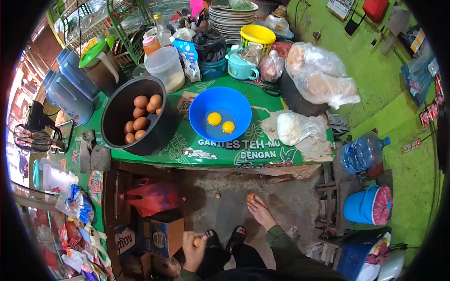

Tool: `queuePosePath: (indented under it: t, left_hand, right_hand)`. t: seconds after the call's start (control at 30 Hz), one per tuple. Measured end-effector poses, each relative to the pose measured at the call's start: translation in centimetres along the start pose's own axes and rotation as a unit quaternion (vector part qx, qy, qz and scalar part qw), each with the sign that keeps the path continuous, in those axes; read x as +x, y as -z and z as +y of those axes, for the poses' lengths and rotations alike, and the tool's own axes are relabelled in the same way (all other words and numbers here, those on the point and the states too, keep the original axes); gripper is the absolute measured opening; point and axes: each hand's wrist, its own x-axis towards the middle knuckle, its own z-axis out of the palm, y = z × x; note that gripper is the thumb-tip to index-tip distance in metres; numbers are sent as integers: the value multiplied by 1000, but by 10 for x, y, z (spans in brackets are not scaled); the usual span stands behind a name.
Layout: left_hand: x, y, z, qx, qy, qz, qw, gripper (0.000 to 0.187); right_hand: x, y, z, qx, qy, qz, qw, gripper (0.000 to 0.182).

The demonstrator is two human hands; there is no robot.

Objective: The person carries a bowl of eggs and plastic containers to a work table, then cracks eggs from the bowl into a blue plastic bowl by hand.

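Okay so, wrapping left hand point(192, 253) fingers snugly around an egg point(197, 241) at 11, down below table level. Not making out if it's whole, with fingers covering part. Holding what's looking like a broken shell point(251, 197) at 1, loosely, right hand point(262, 213) half open with the piece at the fingertips. Probably being between eggs, imo. Calling for light fingers on that egg, and care around the table edge on any lift.

Looking up to 12, seeing two yolks point(214, 119) in the blue bowl point(243, 105), near the edge of the green table point(178, 157). Spotting more eggs point(139, 123) in the black pot point(109, 132) at 11, a white bag point(295, 129) at 1, stacked plates point(232, 23) far back at 12.

Going wider: finding a fan point(35, 136) and box point(167, 236) at 10, a water jug point(362, 152) and bucket point(358, 206) at 2, by the green wall point(403, 168).
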Motion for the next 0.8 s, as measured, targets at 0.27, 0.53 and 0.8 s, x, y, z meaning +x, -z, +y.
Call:
queuePosePath:
  t: [0.27,0.53,0.8]
  left_hand:
    - [-80,-115,-180,-16,204,-101,974,18]
    - [-37,-138,-269,-7,135,-16,991,12]
    - [-36,-144,-289,-63,71,56,994,9]
  right_hand:
    - [176,95,76,-66,92,66,991,48]
    - [448,175,28,-315,364,149,864,37]
    - [386,95,110,-579,492,299,577,31]
